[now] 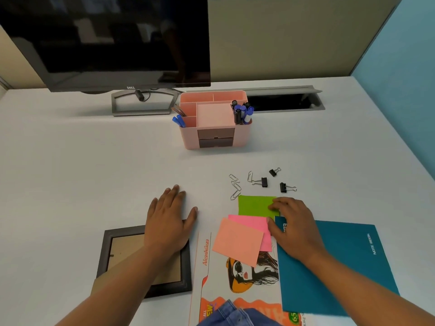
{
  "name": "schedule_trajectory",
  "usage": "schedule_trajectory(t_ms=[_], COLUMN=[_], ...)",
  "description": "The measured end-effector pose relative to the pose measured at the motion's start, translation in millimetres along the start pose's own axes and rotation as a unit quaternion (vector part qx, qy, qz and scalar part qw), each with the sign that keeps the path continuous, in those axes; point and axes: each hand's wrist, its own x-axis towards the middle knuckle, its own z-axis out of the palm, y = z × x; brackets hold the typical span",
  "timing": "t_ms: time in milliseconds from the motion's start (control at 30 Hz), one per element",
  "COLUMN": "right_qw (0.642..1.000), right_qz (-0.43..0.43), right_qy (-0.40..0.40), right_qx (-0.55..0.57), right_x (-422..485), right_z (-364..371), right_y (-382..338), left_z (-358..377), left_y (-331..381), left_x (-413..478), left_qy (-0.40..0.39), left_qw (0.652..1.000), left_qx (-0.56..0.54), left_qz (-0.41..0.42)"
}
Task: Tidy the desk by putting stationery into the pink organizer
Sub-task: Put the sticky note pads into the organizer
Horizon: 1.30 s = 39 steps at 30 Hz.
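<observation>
The pink organizer (215,118) stands at the middle back of the desk, with blue and black pens in its side slots. Three sticky-note pads lie in front of me: green (255,204), pink (253,223) and salmon (237,241). Black binder clips (264,182) and silver paper clips (235,187) are scattered beyond them. My right hand (292,224) rests on the green pad's right edge, fingers and thumb touching it, grip unclear. My left hand (169,217) lies flat on the desk, fingers apart, holding nothing.
A dark picture frame (110,255) lies under my left forearm. A teal notebook (341,267) and a printed notebook (235,283) lie at the front. A monitor (106,41) stands at the back left, and a cable hatch (282,102) opens behind the organizer.
</observation>
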Motion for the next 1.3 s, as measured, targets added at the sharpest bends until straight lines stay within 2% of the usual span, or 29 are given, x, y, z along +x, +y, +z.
schedule_trajectory(t_ms=[467,567,733,900,1000,1100,1300], right_qw=[0.998,0.997,0.998,0.989,0.982,0.98,0.976], right_qz=[0.013,0.027,0.042,0.09,0.087,0.073,0.093], right_qy=[-0.016,-0.052,-0.042,-0.109,-0.167,-0.181,-0.194], right_qx=[0.058,0.048,0.028,0.048,-0.01,-0.043,-0.018], right_x=[3.8,5.6,-5.0,-20.2,-21.8,-21.6,-17.4], right_z=[-11.7,-17.7,-24.2,-20.8,-20.1,-17.8,-16.6], right_y=[-2.9,-10.8,-42.4,-75.6,-85.0,-88.6,-92.4], left_z=[0.6,0.6,1.1,0.7,1.1,0.6,-2.1], left_y=[1.1,0.0,-0.1,-0.4,0.6,0.8,2.4], left_x=[-0.5,-0.4,-0.6,-1.6,-0.7,-0.3,-1.5], left_qy=[0.005,0.008,0.012,0.015,0.013,0.015,0.018], left_qw=[1.0,1.0,1.0,1.0,1.0,1.0,1.0], left_qx=[-0.002,-0.003,-0.005,-0.003,-0.001,-0.004,-0.01], left_qz=[-0.003,-0.003,0.001,-0.004,-0.002,-0.003,-0.007])
